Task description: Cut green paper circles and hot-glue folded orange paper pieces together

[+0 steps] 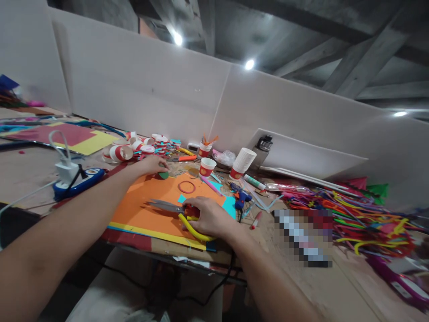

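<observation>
My right hand [206, 217] is closed on the handles of a pair of scissors [164, 205], whose blades point left above an orange sheet [134, 210]. The handles are yellow and the blades stand slightly apart. At the sheet's far left edge, my left hand [156, 165] has its fingers bent at a small green round piece [163, 175]; the fingertips are close together and partly hidden. A red ring [187, 187] lies on the orange sheet between my hands. Near the scissors is a small cyan scrap [182, 199].
Behind the sheet stand a paper cup [207, 167] and a stack of cups [243, 163]. A blue glue gun [241, 199] lies to the right, before many coloured pipe cleaners [375, 223]. On the left sits a blue power strip [78, 182] with a white charger.
</observation>
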Demonstrator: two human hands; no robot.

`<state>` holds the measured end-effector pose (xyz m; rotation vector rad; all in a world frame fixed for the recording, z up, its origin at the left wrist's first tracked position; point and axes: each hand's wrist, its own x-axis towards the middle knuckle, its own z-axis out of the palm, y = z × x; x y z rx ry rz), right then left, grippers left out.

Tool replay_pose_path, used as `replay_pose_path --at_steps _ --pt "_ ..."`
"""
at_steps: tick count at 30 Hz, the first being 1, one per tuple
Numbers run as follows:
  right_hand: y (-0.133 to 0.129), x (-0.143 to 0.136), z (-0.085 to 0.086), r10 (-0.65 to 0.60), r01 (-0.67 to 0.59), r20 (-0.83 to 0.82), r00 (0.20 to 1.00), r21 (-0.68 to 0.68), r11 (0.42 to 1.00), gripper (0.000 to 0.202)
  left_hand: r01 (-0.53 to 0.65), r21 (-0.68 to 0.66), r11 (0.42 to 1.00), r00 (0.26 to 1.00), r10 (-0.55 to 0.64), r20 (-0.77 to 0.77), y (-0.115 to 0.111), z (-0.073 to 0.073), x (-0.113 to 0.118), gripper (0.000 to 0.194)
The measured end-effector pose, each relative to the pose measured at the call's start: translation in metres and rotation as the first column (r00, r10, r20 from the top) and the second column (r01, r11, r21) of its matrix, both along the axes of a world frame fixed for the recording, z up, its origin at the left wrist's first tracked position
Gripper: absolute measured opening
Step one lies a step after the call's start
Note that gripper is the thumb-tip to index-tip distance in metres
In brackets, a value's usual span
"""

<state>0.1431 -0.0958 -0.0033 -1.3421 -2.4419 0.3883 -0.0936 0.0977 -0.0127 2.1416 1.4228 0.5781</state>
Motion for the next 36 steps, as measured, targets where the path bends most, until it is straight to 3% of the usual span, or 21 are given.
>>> replay_pose_path --at_steps 9,19,23,29,33,36 --pt "-0.002 0.001 -0.005 -0.078 0.078 0.007 0.997 -0.072 0.994 0.039 -0.024 0.222 0.975 0.996 0.044 -0.084 0.011 -0.008 -0.007 0.022" --pt "-0.010 -0.003 0.001 -0.161 0.150 -0.048 0.986 -0.174 0.973 0.032 -0.203 0.245 0.948 0.979 0.189 0.079 -0.005 0.016 -0.001 0.023" --pt "-0.006 -0.005 -0.001 -0.162 0.146 -0.103 0.981 -0.146 0.978 0.036 -0.170 0.276 0.946 0.979 0.132 0.153 -0.011 0.020 0.003 0.025" --pt "-0.001 0.003 0.007 -0.221 0.213 -0.144 0.964 -0.074 0.974 0.043 -0.116 0.258 0.959 0.989 0.086 0.123 -0.017 0.021 0.010 0.022" --pt "0.000 0.019 0.010 -0.371 0.369 -0.231 0.899 -0.054 0.928 0.041 -0.082 0.208 0.975 0.982 0.043 0.183 -0.021 0.010 0.023 0.024" --pt "0.003 0.028 0.001 -0.497 0.515 -0.403 0.769 -0.070 0.854 0.041 -0.017 0.230 0.973 0.990 -0.016 0.143 -0.026 -0.003 0.039 0.024"
